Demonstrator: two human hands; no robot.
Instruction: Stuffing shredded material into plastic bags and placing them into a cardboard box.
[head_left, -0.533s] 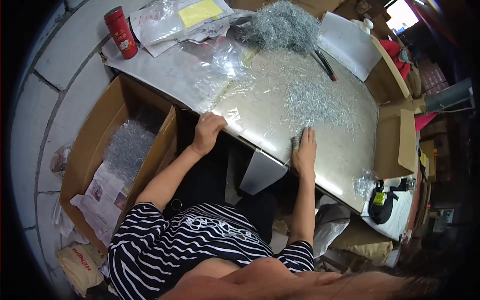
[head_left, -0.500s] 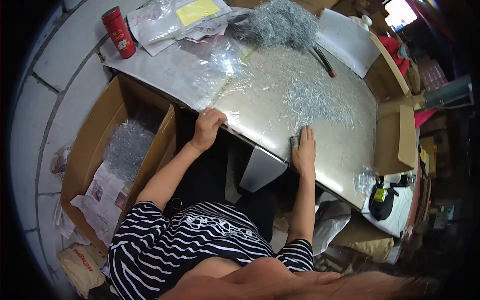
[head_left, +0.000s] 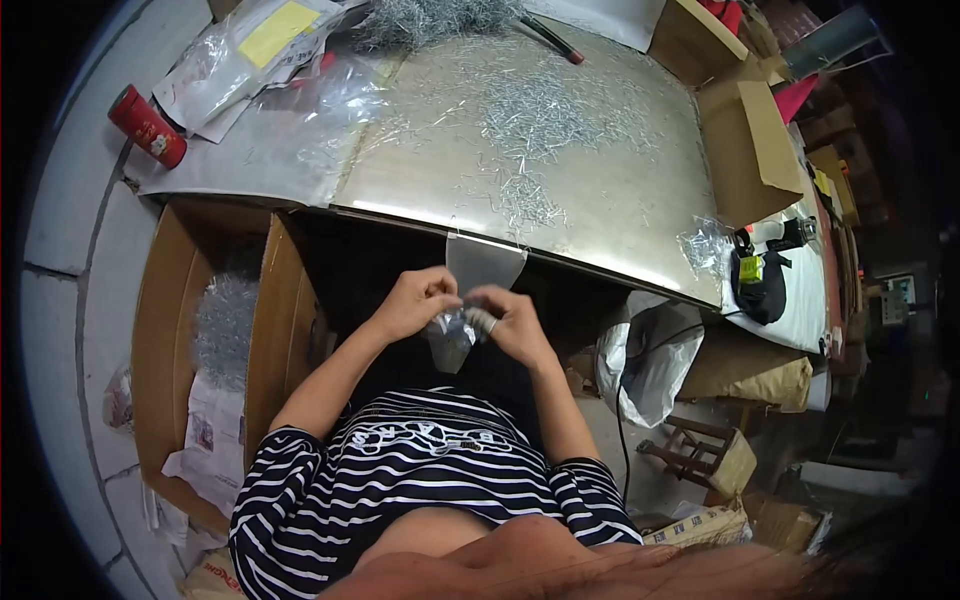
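Note:
Over my lap, just off the table's front edge, a small clear plastic bag (head_left: 452, 330) hangs between my two hands. My left hand (head_left: 415, 302) pinches its upper edge between thumb and fingers. Bent fingers of my right hand (head_left: 512, 325) close on the other side of the bag's top; they are slightly blurred. A pale wrap circles one right finger. What lies inside the bag is hard to make out. Beyond my hands, a loose spread of thin silvery metal pins (head_left: 540, 115) lies on the metal tabletop (head_left: 420, 170), with a small cluster near the front edge.
A larger tangled heap of pins (head_left: 420, 22) sits at the back beside a dark-handled tool (head_left: 555, 40). Plastic bags and papers (head_left: 240, 75) and a red canister (head_left: 148, 127) are at the left. An open cardboard box (head_left: 262, 330) with more pins stands left of my legs.
Both hands have left the tabletop and come together over my lap with the plastic bag. A few pins have shifted toward the front edge. The view has turned.

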